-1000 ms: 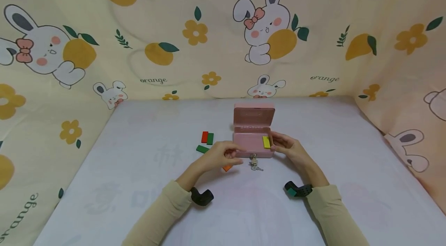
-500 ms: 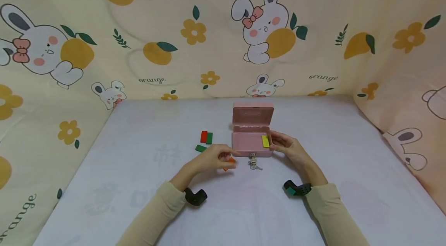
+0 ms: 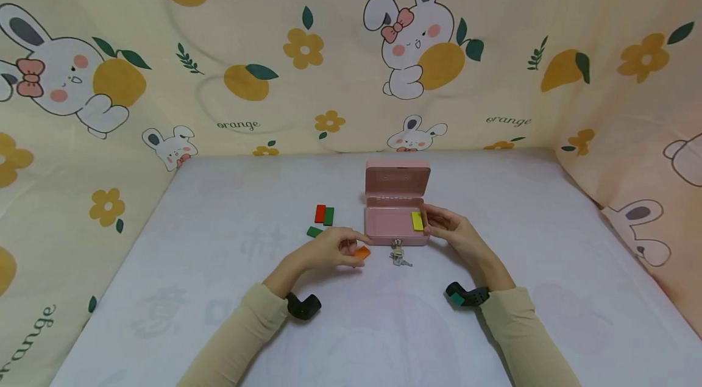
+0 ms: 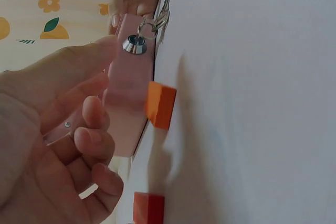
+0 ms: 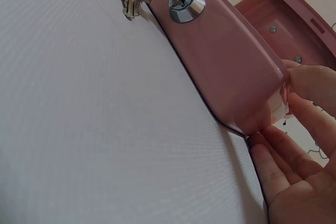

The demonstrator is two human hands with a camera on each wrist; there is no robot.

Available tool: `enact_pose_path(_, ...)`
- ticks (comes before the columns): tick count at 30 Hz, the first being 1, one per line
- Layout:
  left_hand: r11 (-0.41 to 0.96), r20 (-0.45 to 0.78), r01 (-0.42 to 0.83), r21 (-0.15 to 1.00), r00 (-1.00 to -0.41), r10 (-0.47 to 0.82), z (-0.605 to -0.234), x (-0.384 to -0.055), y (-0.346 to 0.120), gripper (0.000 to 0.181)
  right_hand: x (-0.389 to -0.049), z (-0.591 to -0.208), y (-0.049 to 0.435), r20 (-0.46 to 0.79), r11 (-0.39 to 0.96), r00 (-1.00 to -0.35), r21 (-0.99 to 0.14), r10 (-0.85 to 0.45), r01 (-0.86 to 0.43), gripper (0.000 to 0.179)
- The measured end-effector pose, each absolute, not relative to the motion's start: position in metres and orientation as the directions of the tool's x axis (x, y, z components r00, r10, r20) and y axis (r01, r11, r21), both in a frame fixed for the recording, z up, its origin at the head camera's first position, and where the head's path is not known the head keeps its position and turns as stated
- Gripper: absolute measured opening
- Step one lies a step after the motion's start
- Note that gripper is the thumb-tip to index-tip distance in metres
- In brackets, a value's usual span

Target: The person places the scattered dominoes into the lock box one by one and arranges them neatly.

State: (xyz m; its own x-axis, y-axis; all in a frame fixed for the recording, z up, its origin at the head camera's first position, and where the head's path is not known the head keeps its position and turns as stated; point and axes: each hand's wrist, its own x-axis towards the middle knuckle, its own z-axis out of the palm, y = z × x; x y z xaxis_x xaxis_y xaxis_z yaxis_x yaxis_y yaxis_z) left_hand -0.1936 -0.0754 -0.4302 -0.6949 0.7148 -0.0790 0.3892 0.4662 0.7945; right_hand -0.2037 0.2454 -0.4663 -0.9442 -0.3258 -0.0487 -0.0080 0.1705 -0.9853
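Note:
A pink cash box point(image 3: 386, 225) stands on the white table with its lid point(image 3: 397, 181) raised. Inside, against the right wall, is a yellow block point(image 3: 417, 222). My right hand point(image 3: 452, 228) holds the box's right side, the thumb at the rim and the fingers low on the outer wall in the right wrist view. My left hand point(image 3: 329, 248) hovers loosely bent beside an orange block point(image 4: 161, 106), with nothing in its grasp. That block lies on the table just in front of the box. Keys point(image 3: 400, 256) hang from the lock point(image 4: 135, 44) on the box's front.
Left of the box lie a red block point(image 3: 320, 214), a green block point(image 3: 329, 216) beside it, and another green block point(image 3: 315, 232) partly hidden by my left hand. A patterned cloth point(image 3: 340, 88) rises behind the table and along both sides.
My left hand has drawn back from the box's front left edge, moving left and slightly toward me, so more of the orange block shows. My right hand stays at the box's side.

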Motion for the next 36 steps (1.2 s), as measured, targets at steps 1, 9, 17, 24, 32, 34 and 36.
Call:
enact_pose_path(1, 0.472, -0.083, 0.391, 0.790, -0.694, 0.715, -0.430, -0.194, -0.076, 0.042, -0.204, -0.466, 0.245, -0.048, 0.170, -0.945, -0.985, -0.324, -0.008, 0.060)
enact_pose_path(9, 0.512, -0.098, 0.453, 0.730, -0.672, 0.734, -0.434, -0.198, -0.082, 0.039, -0.202, -0.465, 0.246, -0.055, 0.184, -0.948, -0.983, -0.313, -0.004, 0.059)
enact_pose_path(17, 0.561, -0.146, 0.440, 0.701, -0.682, 0.717, -0.433, -0.201, -0.082, 0.041, -0.203, -0.464, 0.246, -0.064, 0.207, -0.948, -0.978, -0.312, -0.002, 0.059)
enact_pose_path(24, 0.587, -0.173, 0.446, 0.676, -0.678, 0.715, -0.432, -0.204, -0.082, 0.044, -0.204, -0.465, 0.245, -0.074, 0.222, -0.949, -0.975, -0.307, 0.005, 0.060)
enact_pose_path(32, 0.598, -0.189, 0.446, 0.666, -0.675, 0.714, -0.434, -0.205, -0.083, 0.044, -0.204, -0.466, 0.247, -0.061, 0.202, -0.946, -0.979, -0.317, -0.005, 0.061)
enact_pose_path(34, 0.597, -0.189, 0.445, 0.667, -0.675, 0.714, -0.435, -0.205, -0.083, 0.044, -0.204, -0.466, 0.247, -0.056, 0.197, -0.945, -0.980, -0.321, -0.009, 0.061)
enact_pose_path(36, 0.595, -0.188, 0.441, 0.672, -0.675, 0.713, -0.435, -0.205, -0.082, 0.043, -0.204, -0.467, 0.247, -0.053, 0.193, -0.945, -0.981, -0.324, -0.011, 0.061)
